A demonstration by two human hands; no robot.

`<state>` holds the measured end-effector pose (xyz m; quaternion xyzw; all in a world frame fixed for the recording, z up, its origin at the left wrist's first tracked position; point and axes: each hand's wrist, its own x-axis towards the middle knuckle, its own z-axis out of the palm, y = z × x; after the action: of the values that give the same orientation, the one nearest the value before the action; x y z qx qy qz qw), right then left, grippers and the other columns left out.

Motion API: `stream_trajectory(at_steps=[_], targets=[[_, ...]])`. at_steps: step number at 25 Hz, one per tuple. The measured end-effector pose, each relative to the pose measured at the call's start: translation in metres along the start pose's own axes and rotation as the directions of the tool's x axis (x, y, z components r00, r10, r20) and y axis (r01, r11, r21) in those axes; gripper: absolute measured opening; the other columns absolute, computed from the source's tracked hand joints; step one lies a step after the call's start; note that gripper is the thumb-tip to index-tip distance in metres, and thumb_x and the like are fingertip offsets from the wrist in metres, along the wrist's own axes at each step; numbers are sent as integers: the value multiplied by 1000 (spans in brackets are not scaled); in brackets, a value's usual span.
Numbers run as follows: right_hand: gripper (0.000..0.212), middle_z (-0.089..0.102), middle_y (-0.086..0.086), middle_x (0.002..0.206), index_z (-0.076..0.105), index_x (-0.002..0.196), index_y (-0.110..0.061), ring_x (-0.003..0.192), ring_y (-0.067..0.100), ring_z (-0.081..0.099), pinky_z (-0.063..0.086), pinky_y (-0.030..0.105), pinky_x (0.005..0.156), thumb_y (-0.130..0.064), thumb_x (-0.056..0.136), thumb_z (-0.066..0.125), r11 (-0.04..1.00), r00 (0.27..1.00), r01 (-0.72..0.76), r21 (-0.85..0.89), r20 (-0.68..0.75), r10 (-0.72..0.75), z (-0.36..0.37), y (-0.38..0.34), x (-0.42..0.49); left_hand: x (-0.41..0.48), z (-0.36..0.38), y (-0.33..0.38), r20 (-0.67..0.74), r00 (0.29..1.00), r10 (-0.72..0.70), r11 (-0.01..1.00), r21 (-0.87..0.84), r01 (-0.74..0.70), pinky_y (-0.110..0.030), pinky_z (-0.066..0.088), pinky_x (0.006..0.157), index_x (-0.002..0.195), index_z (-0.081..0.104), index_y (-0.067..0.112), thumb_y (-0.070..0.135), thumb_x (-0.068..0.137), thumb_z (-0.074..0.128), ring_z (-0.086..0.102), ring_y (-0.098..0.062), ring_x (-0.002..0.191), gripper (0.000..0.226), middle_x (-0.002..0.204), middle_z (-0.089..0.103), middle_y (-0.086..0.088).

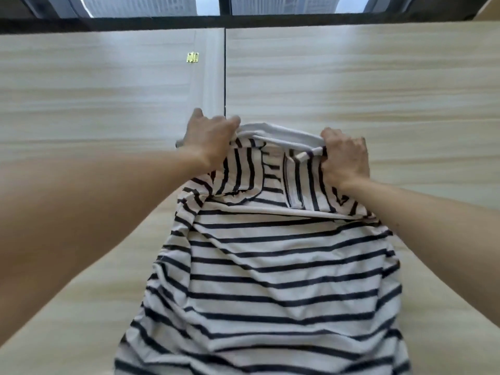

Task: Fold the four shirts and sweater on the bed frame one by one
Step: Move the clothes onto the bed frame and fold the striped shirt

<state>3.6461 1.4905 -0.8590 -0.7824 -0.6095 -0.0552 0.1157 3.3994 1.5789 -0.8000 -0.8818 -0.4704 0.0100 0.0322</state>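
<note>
A white shirt with dark navy stripes (284,266) lies stretched lengthwise on the pale wooden bed frame (81,307), running from the bottom edge of the view up to the middle. Its far end is turned back toward me, showing a white band and vertical stripes. My left hand (209,143) grips the far left corner of that end. The far right corner is bunched in my right hand (343,155). Both arms reach forward over the cloth. No other shirts or sweater are in view.
The wood-grain boards (378,90) extend beyond the shirt, split by a dark seam (224,71) with a small brass hinge (192,57) to its left. A dark window frame (243,20) runs along the top.
</note>
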Motion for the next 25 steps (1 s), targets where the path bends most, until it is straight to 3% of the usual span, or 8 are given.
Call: stream_trajectory(at_steps=[5, 8, 11, 15, 18, 21, 23, 25], targets=[[19, 62, 22, 104, 53, 108, -7, 91, 42, 59, 41, 46, 75, -1, 91, 46, 994, 988, -81, 80, -126, 91, -118, -11, 28, -3, -97, -15, -230, 972, -38, 999, -2, 39, -48, 38, 92, 106, 49, 16, -4, 89, 40, 56, -34, 86, 27, 106, 59, -16], [17, 57, 21, 111, 54, 106, -5, 83, 31, 51, 35, 38, 69, -16, 95, 48, 982, 989, 50, 182, -145, -23, -167, -28, 12, -32, -137, -13, -283, 959, 16, 1000, -15, -21, -43, 38, 86, 115, 54, 7, -5, 87, 44, 49, -34, 90, 32, 124, 51, -22], [22, 56, 20, 100, 52, 94, -5, 73, 32, 47, 32, 37, 62, -27, 93, 52, 951, 981, 180, 252, -121, -154, -188, -27, -62, -99, -136, -13, -250, 941, 230, 967, -46, -249, -41, 39, 75, 104, 56, 5, -4, 80, 51, 45, -28, 71, 26, 106, 60, -21], [20, 59, 17, 85, 58, 84, -7, 72, 40, 55, 37, 42, 66, -13, 73, 43, 937, 957, 277, 211, 31, -290, -182, -18, -210, -217, -88, -1, -236, 830, 505, 854, -1, -520, -39, 43, 71, 93, 50, 14, -1, 71, 51, 59, -30, 62, 27, 82, 63, -12], [14, 58, 7, 79, 57, 78, -15, 72, 34, 58, 40, 41, 66, -13, 66, 50, 895, 833, 385, 226, 334, -442, -159, -12, -316, -318, -40, 21, -86, 764, 640, 759, -85, -645, -36, 51, 74, 99, 49, 18, 5, 78, 54, 62, -25, 67, 26, 84, 64, -5], [24, 53, -8, 76, 48, 78, -25, 72, 21, 58, 27, 33, 68, -42, 67, 62, 888, 589, 377, 265, 672, -450, -137, -9, -381, -386, -9, 38, 400, 674, 621, 774, -176, -608, -38, 50, 78, 113, 47, 20, 22, 78, 65, 64, -22, 82, 39, 100, 64, -1], [36, 52, -11, 77, 49, 80, -27, 74, 16, 53, 35, 33, 73, -63, 75, 56, 931, 608, 265, 250, 707, -362, -133, -11, -379, -394, -2, 45, 551, 623, 555, 821, -243, -517, -38, 48, 84, 120, 50, 21, 47, 86, 59, 61, -23, 93, 43, 107, 61, 0], [39, 56, -8, 92, 57, 95, -24, 85, 16, 53, 46, 36, 79, -62, 83, 54, 939, 775, 181, 293, 545, -320, -126, -19, -358, -377, 6, 54, 358, 773, 523, 851, -273, -449, -36, 49, 84, 115, 54, 21, 53, 91, 48, 58, -23, 98, 41, 108, 59, 0]])
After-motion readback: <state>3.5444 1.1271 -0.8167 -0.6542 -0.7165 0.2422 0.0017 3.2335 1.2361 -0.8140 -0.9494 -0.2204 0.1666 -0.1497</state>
